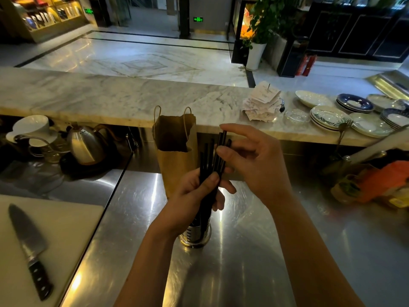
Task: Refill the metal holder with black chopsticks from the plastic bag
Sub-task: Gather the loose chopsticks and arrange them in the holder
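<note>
Several black chopsticks (209, 165) stand bunched in the left hand (194, 196), fingers closed around them above the metal holder (195, 237), while the right hand (250, 160) pinches their tips, seemingly mid-refill; no plastic bag is identifiable.

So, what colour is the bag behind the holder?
Brown, a paper bag with twine handles; the head view shows it.

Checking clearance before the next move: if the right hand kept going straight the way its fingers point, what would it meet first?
Probably the black chopsticks: the right hand already pinches their upper ends. Beyond them stands the brown paper bag, though depth is unclear.
</note>
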`<control>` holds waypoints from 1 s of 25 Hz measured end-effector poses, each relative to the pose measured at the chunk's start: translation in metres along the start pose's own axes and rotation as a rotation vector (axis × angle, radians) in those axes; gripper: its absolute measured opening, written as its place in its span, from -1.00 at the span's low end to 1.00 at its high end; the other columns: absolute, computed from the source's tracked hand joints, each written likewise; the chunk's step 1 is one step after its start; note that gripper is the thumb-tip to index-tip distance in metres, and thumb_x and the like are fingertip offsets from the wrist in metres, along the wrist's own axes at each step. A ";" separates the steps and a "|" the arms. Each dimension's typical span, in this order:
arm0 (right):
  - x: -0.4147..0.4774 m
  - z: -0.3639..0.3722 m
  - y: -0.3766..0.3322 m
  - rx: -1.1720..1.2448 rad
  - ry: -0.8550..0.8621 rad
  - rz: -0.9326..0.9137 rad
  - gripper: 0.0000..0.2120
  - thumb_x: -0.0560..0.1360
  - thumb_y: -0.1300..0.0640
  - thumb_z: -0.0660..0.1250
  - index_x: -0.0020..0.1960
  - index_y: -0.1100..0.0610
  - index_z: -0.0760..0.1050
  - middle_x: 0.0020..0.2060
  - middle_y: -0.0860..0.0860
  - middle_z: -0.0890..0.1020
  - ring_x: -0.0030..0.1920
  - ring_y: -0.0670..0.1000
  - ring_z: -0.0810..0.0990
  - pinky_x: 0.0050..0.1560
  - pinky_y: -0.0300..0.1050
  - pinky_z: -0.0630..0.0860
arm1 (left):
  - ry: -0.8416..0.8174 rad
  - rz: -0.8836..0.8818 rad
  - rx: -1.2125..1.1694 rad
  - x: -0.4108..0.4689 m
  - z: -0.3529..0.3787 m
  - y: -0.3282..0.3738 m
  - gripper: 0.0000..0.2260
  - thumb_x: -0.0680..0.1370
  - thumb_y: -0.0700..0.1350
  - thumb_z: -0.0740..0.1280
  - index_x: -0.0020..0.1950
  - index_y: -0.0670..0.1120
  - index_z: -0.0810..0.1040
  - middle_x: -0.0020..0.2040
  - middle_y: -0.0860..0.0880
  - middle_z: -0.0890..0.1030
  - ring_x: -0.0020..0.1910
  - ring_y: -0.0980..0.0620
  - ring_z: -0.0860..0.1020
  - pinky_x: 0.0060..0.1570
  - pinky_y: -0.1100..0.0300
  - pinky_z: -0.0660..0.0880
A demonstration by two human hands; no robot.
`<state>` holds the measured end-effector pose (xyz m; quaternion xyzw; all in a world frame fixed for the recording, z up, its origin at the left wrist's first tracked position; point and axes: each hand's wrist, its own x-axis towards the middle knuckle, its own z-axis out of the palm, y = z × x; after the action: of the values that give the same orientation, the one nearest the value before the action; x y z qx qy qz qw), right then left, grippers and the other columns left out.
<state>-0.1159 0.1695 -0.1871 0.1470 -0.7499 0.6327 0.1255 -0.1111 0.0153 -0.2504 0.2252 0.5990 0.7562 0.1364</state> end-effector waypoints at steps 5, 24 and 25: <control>-0.010 0.007 -0.002 0.059 0.092 -0.045 -0.64 0.46 0.38 0.40 0.21 0.13 0.55 -0.07 0.00 0.71 -0.08 -0.02 0.73 -0.21 -0.05 0.68 | -0.027 -0.027 -0.012 -0.004 0.001 0.008 -0.73 0.63 -0.16 0.12 0.26 -0.20 0.48 -0.10 -0.05 0.67 -0.32 0.05 0.60 -0.25 0.15 0.51; -0.009 -0.018 -0.013 -0.222 -0.005 -0.115 -0.81 0.47 0.27 0.40 0.05 0.09 0.60 -0.15 -0.09 0.68 -0.13 -0.14 0.67 -0.11 -0.38 0.54 | -0.129 -0.069 0.120 -0.009 0.005 0.011 -0.73 0.63 -0.13 0.12 0.19 -0.23 0.50 -0.29 0.10 0.53 -0.43 0.13 0.37 -0.31 0.20 0.36; -0.008 -0.020 -0.013 -0.221 0.004 -0.103 -0.83 0.45 0.26 0.42 0.03 0.10 0.62 -0.15 -0.06 0.69 -0.13 -0.12 0.68 -0.10 -0.34 0.55 | -0.134 -0.064 0.116 -0.009 0.005 0.011 -0.73 0.64 -0.14 0.12 0.22 -0.21 0.50 -0.27 0.11 0.54 -0.43 0.13 0.37 -0.33 0.22 0.36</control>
<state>-0.1036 0.1879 -0.1745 0.1694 -0.8063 0.5391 0.1750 -0.1002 0.0126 -0.2405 0.2634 0.6384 0.6986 0.1870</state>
